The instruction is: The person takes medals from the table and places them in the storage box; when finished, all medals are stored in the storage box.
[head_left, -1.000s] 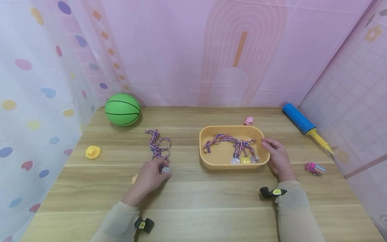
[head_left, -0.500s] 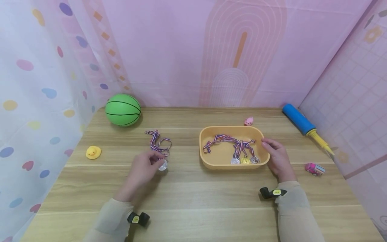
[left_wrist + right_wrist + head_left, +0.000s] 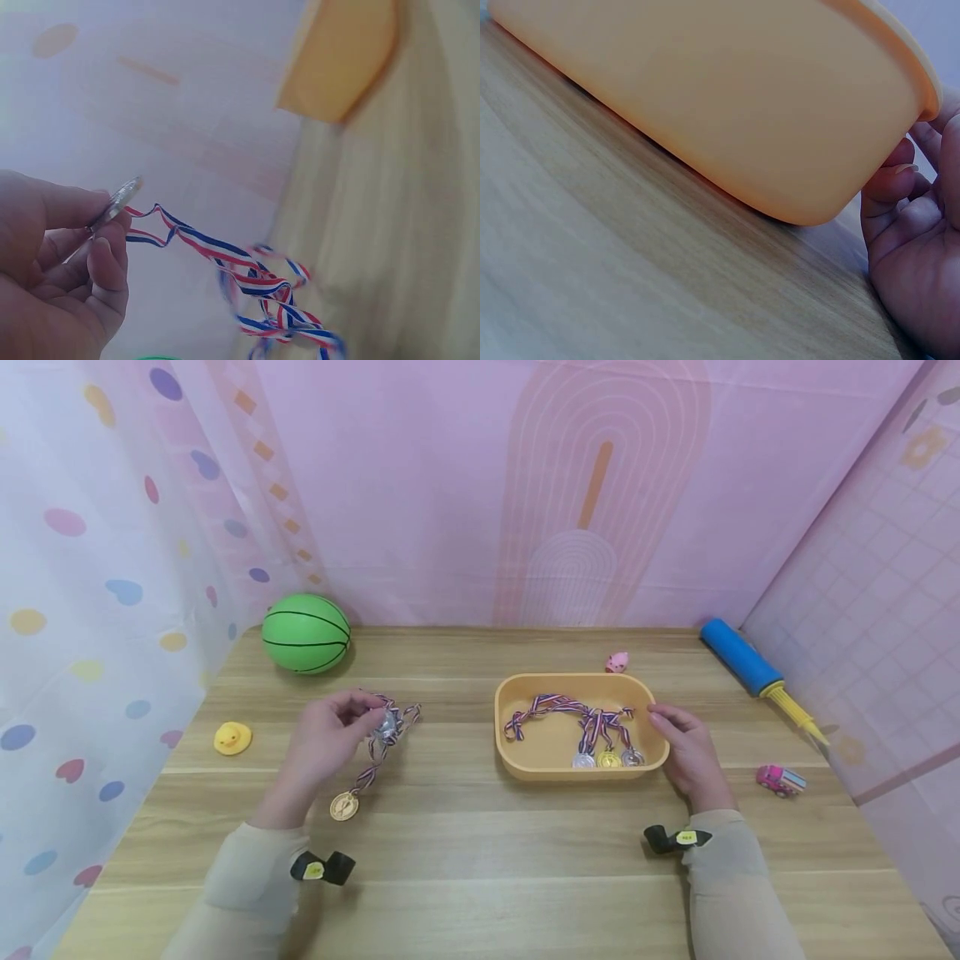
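Bare table between hands — tray blocks rightward.

Silver medal pinched in left hand: shiny metal, thin polished edge catches light in the wrist view. Its ribbon, trailing off the fingers: woven cloth, matt, red-white-blue stripes. Gold medal just below that hand: metal, embossed face, duller sheen. Tray against the right hand: moulded orange plastic, smooth, satin wall, no texture close up. Medals inside it: glossy metal on the same cloth ribbon. Table under both hands: wood-grain planks, matt, fine streaky grain. Green ball beyond left hand: rubbery-looking, slight gloss. Sleeves: soft matt knit.
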### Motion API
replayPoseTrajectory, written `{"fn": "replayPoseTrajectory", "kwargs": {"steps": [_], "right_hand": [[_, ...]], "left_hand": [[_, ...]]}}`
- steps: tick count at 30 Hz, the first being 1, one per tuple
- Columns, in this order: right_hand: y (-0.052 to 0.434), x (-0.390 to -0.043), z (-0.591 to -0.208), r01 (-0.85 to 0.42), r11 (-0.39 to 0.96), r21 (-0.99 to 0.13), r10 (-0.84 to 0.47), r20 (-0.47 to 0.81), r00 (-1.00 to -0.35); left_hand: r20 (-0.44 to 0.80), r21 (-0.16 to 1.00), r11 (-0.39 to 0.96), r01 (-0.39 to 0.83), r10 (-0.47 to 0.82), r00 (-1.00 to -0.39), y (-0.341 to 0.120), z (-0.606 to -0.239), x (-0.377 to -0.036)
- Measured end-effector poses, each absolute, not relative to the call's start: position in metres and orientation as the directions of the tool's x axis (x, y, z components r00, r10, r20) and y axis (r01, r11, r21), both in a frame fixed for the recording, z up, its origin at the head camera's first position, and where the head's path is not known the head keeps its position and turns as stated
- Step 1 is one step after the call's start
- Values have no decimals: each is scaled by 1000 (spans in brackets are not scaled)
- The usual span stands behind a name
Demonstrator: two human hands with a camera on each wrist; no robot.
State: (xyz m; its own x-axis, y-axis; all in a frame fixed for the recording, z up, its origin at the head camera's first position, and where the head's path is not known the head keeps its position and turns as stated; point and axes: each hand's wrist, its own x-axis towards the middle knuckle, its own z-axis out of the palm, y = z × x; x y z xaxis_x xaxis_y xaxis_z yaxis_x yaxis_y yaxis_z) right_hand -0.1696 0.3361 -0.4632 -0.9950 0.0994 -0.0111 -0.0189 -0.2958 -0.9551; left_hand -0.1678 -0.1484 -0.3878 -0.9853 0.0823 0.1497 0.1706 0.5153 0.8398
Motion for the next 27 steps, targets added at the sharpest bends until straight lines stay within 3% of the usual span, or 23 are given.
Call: {"fn": "replayPoseTrajectory", "kwargs": {"steps": [9, 19, 27], "right_hand": [[336, -170, -463, -11, -287, -958, 103, -19, -995], [335, -169, -464, -39, -315, -948, 95, 9, -995], [335, -169, -464, -37, -297, -954, 101, 7, -995]], "left_hand": [[199, 910, 366, 196, 30, -980, -151, -359, -175], [267, 917, 301, 262, 23, -963, -149, -326, -180], [284, 951, 120, 285, 21, -958, -141, -303, -184]]}}
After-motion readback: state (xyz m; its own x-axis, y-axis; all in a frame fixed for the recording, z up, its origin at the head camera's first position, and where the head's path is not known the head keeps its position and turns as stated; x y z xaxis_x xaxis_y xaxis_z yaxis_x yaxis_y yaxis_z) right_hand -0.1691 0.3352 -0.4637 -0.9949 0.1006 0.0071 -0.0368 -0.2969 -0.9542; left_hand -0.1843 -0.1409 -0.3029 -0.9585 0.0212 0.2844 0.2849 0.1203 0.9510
